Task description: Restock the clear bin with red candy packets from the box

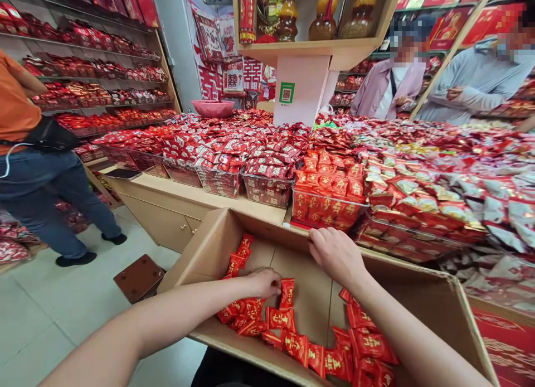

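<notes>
A large open cardboard box [200,253] holds red wrapped candies with gold lettering [295,347] along its near side and left end. My left hand [265,282] is low inside the box, its fingers curled together beside an upright red packet [287,294]; whether they hold anything is hidden. My right hand [336,250] is closed over the box's far edge, fingers wrapped round the cardboard. Beyond that edge stands a clear bin of red candies [328,208].
More clear bins [267,189] of candies line a wooden counter [167,200]. A person in orange [19,102] stands at the left, two people at the back right. A brown box [139,278] lies on the floor. Stocked shelves [87,77] cover the left wall.
</notes>
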Tool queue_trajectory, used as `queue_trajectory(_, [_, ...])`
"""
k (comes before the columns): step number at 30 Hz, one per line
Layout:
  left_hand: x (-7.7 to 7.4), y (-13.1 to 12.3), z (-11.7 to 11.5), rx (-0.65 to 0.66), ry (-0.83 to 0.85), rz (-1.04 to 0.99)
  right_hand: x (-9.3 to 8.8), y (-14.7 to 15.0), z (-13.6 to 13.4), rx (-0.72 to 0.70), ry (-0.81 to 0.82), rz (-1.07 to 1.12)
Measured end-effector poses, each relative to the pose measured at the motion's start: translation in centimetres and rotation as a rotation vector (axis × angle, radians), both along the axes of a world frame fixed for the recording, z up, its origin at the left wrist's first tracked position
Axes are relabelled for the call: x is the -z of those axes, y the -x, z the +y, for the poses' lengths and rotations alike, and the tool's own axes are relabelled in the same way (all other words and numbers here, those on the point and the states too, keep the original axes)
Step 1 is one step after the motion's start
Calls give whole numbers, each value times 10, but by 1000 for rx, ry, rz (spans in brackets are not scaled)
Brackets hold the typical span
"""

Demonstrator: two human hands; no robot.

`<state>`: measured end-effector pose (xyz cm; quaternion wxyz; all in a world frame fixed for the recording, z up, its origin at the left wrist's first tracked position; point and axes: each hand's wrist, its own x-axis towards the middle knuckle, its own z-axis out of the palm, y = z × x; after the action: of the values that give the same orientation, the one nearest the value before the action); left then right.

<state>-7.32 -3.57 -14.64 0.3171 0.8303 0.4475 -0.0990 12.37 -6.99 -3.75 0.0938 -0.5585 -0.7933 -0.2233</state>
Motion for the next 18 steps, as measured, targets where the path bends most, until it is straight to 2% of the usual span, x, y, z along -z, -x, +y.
queue_trajectory(3, [0,-8,4,37,5,-36,3,-4,2,16,7,13])
queue_trajectory(11, [-10,-36,9,155,30,43,16,-8,20,34,76,90])
queue_trajectory(15, [-3,-56,1,165,10,136,16,-2,26,35,82,120])
queue_trajectory(18, [5,-59,-4,146,-12,169,16,1,28,26,71,141])
